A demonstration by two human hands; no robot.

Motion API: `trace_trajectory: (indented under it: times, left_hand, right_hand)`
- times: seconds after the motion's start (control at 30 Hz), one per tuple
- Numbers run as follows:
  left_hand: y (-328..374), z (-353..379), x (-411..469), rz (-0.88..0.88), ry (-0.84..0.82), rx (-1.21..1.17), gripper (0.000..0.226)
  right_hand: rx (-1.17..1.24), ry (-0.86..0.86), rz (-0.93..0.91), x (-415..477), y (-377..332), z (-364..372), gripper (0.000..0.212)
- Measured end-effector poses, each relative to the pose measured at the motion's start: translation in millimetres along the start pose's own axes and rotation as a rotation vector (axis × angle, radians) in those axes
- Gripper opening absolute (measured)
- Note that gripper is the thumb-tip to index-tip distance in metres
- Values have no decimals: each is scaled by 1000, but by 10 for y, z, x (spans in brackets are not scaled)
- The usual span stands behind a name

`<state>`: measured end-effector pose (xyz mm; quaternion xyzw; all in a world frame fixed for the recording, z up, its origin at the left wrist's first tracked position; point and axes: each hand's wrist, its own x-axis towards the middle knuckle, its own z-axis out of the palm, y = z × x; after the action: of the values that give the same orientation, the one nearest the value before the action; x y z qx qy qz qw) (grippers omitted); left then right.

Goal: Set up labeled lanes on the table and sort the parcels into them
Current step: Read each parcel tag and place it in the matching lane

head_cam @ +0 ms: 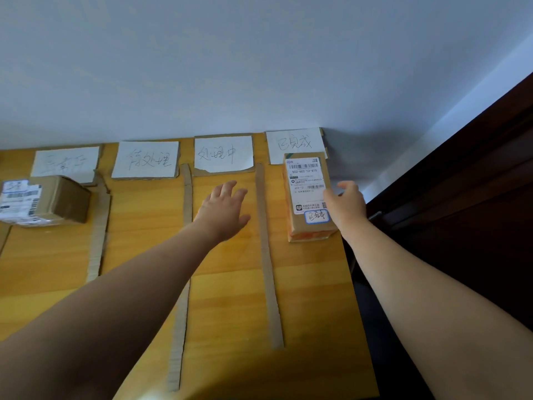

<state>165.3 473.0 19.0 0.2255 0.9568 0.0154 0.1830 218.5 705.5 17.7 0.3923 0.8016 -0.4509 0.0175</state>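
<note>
Four label cards (223, 153) line the wall edge of the table (144, 215), with cardboard strips (266, 255) marking lanes. My left hand (223, 209) is open, fingers spread over the third lane. My right hand (344, 204) curves against the right side of the parcel (307, 194) in the rightmost lane, grip unclear; another box (43, 202) sits in the leftmost lane.

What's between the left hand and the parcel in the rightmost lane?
Head view: one cardboard divider strip lying front to back. Otherwise only bare tabletop between the left hand and the parcel.
</note>
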Motion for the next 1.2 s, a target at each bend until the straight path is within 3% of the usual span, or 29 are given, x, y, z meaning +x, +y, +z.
trace_trajectory:
  times: [0.17,0.3,0.7,1.2]
  left_hand:
    - [-303,-194,-378,-48,53,-54,58]
    - [-699,-317,-770,-64,92,-112,54]
    - [-2432,-487,-2232,-66,265,-242,49]
    - [-3751,-102,-3072,-354,221,-355,48]
  right_hand:
    - [-210,143,-178,-326,-254,-30,40]
    - [-222,139,-282,-785,-527,226,35]
    - [-118,-161,-381,-2493,-1170,1861,35]
    - [-156,-410,-433,-3354,-1473,3098,30]
